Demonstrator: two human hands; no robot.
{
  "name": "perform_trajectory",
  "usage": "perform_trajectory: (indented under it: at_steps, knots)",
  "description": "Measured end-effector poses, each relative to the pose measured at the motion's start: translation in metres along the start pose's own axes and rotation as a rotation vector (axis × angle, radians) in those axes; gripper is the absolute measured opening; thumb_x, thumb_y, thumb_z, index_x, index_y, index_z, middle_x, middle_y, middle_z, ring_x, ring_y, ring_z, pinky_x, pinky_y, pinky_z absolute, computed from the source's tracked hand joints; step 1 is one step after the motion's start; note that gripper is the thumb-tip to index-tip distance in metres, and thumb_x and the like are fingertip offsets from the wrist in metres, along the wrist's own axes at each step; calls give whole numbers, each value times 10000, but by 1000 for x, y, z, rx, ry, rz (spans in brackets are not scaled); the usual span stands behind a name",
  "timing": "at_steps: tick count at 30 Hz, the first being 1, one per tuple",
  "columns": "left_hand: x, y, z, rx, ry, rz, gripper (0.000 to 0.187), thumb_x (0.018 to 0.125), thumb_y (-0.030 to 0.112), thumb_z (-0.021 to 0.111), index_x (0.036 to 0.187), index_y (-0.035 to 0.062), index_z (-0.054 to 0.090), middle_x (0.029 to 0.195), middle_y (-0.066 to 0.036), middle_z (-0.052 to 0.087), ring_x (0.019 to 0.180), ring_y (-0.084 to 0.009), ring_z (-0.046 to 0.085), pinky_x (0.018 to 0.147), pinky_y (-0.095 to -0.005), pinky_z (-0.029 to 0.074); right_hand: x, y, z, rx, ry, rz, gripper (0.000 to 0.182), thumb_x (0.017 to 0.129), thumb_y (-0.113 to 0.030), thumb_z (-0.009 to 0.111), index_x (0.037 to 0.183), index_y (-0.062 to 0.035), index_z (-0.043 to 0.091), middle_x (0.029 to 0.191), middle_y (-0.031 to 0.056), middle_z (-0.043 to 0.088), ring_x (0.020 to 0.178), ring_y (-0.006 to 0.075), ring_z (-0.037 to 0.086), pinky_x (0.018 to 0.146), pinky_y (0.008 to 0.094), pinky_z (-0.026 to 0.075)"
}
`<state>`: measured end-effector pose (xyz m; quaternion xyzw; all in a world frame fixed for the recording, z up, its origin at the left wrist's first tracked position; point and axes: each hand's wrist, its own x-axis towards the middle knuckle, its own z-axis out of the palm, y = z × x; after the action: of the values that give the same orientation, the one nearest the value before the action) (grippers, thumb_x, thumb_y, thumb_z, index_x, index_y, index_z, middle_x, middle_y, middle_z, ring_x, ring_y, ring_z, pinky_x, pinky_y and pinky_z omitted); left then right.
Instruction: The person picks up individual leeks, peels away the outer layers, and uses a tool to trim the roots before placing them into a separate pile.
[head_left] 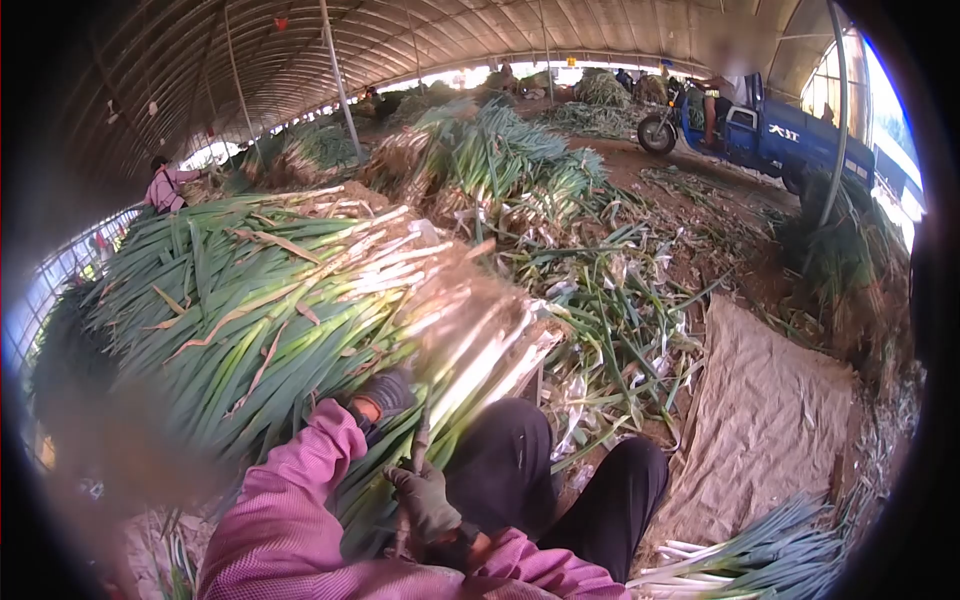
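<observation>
A wide pile of large green onions (pixel 250 290) lies before me, its white stalks (pixel 490 350) pointing right and its leaves left. My left hand (pixel 387 390), in a dark grey glove, is closed among the green leaves at the near side of the pile. Lower down, above my lap, my right hand (pixel 428 503) in a grey-green glove is closed around a brownish, withered leaf strip (pixel 421 440), which shows above and below the fist. Green onion leaves pass under both hands. The fingertips of my left hand are partly hidden.
Peeled green onions (pixel 750 560) lie at lower right beside a tan cloth (pixel 760 400). Stripped leaves (pixel 620 310) litter the soil. More green onion heaps (pixel 500 160) stand behind. A blue three-wheeled truck (pixel 800 140) with a person aboard is at back right; another person (pixel 165 188) is at left.
</observation>
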<state>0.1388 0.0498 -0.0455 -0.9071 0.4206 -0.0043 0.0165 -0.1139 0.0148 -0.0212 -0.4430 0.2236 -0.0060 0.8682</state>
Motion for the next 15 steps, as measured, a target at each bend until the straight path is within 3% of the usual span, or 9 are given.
perform_trajectory:
  at_steps: [1, 3, 5, 7, 8, 11, 12, 15]
  knots:
    - [-2, 6, -1, 52, 38, -75, 318, 785, 343, 664, 928, 63, 712, 858, -221, 658, 780, -399, 633, 753, -484, 497, -3, -1, 3, 41, 15, -5, 210, 816, -154, 720, 935, 5, 653, 734, 10, 593, 593, 123, 516, 545, 277, 420]
    - [-4, -9, 27, 13, 187, 49, 327, 801, 352, 665, 954, 65, 687, 854, -208, 662, 765, -406, 625, 715, -477, 500, -16, -27, 7, 138, 62, 23, 196, 816, -151, 709, 920, 7, 655, 731, 17, 600, 596, 125, 523, 545, 277, 422]
    - [-17, 0, 19, -139, 339, 165, 278, 824, 293, 654, 976, 60, 662, 872, -208, 661, 792, -414, 623, 708, -474, 502, -12, -36, -4, 178, 91, 139, 221, 825, -112, 698, 974, 38, 636, 802, 50, 641, 666, 145, 581, 638, 306, 490]
    - [-20, 9, 8, -243, 104, -18, 291, 846, 336, 630, 1034, 117, 663, 926, -189, 675, 835, -383, 646, 741, -479, 509, -11, -28, -6, 154, 36, 0, 251, 822, -133, 710, 986, 41, 636, 814, 66, 649, 677, 160, 580, 645, 302, 484]
    - [-21, 11, 9, -288, 7, -109, 299, 857, 357, 618, 1063, 146, 664, 954, -180, 682, 856, -368, 658, 758, -481, 513, -7, -16, 0, 98, 59, 60, 271, 816, -152, 727, 998, 30, 644, 829, 74, 657, 689, 167, 584, 646, 299, 478]
    - [-26, 10, 31, -417, 204, -223, 313, 850, 359, 628, 1071, 139, 653, 994, -185, 679, 904, -366, 650, 765, -487, 500, -8, -2, 5, -39, 47, 241, 270, 812, -163, 739, 989, 18, 644, 821, 65, 652, 690, 163, 586, 636, 303, 473]
    - [-35, 27, 14, -417, 314, -235, 325, 830, 358, 638, 1059, 128, 642, 921, -197, 661, 826, -380, 636, 736, -504, 492, -3, 2, 5, 18, 74, 214, 273, 805, -144, 747, 997, 16, 637, 823, 62, 653, 697, 161, 596, 639, 302, 480]
    - [-33, 25, 19, -4, 697, -55, 306, 809, 345, 648, 1010, 115, 632, 829, -190, 613, 743, -371, 603, 709, -513, 484, 5, 4, 3, 234, 68, 152, 285, 796, -123, 756, 1009, 16, 629, 826, 64, 656, 699, 158, 606, 641, 300, 489]
